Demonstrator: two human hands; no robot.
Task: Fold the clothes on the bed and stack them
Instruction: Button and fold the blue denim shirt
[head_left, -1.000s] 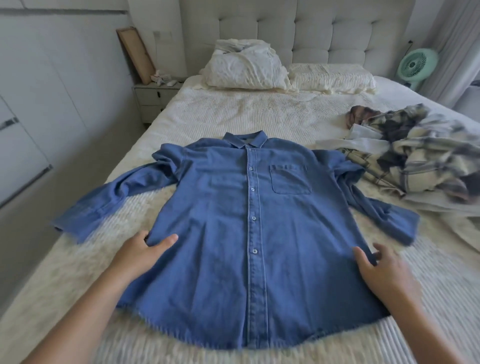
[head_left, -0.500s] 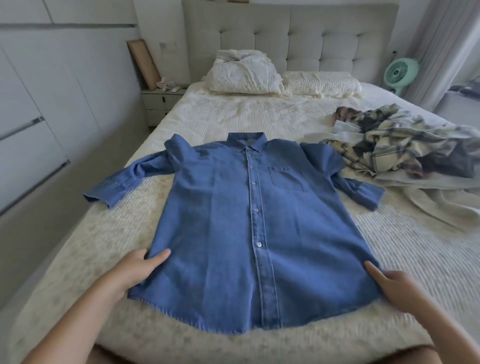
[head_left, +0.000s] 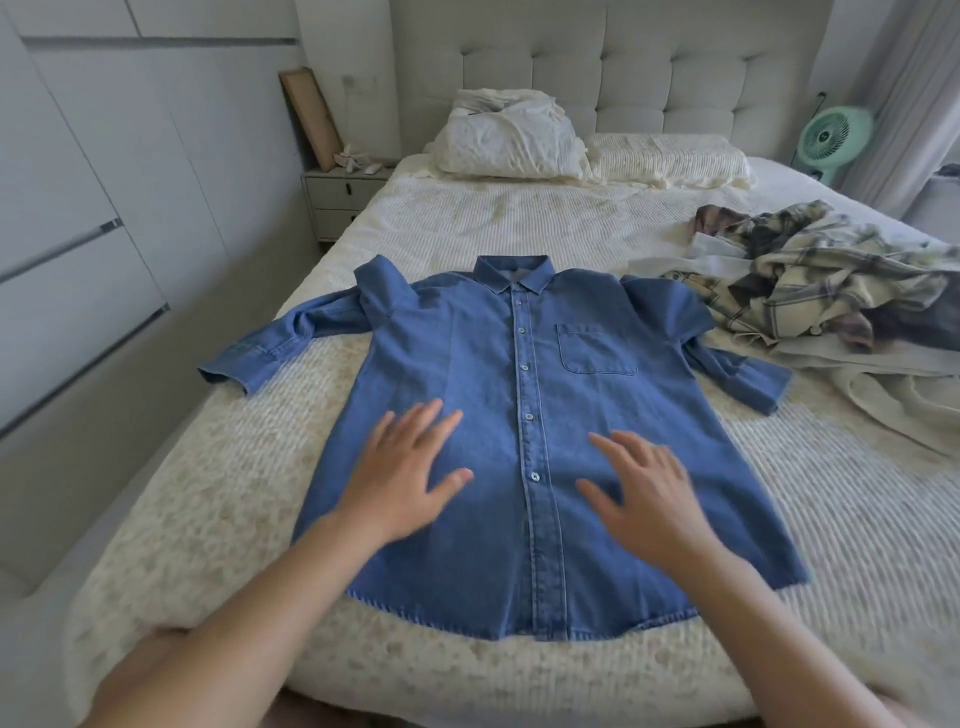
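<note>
Head view looks down the length of the bed (head_left: 519, 223), whose cream ribbed coverlet runs from the near edge up to a pale tufted headboard (head_left: 649, 67). Spread face up across the near half of that coverlet is the blue denim shirt (head_left: 582, 338), buttoned, collar toward the headboard, hem toward me, one sleeve angled off to the left edge of the mattress and the other bent at the right. My left hand (head_left: 402, 467) lies on the shirt front left of the button placket, fingers straight and fanned apart, palm down. My right hand (head_left: 649, 493) lies right of the placket in the same way, fingers spread and flat, thumb pointing inward; both are a little blurred. Neither hand grips any cloth.

To the right, near the shirt's bent sleeve, a rumpled heap of plaid clothes (head_left: 821, 280) sits on the coverlet with pale fabric trailing under it. At the head of the bed a crumpled white pillow (head_left: 509, 140) rests beside a flatter ribbed one (head_left: 670, 158). A small nightstand (head_left: 343, 197) stands at the left of the headboard, with a wooden frame (head_left: 310, 117) leaning on the wall above it. White wardrobe doors (head_left: 93, 208) line the left wall. A mint-green fan (head_left: 831, 137) stands at the far right beside pale curtains.
</note>
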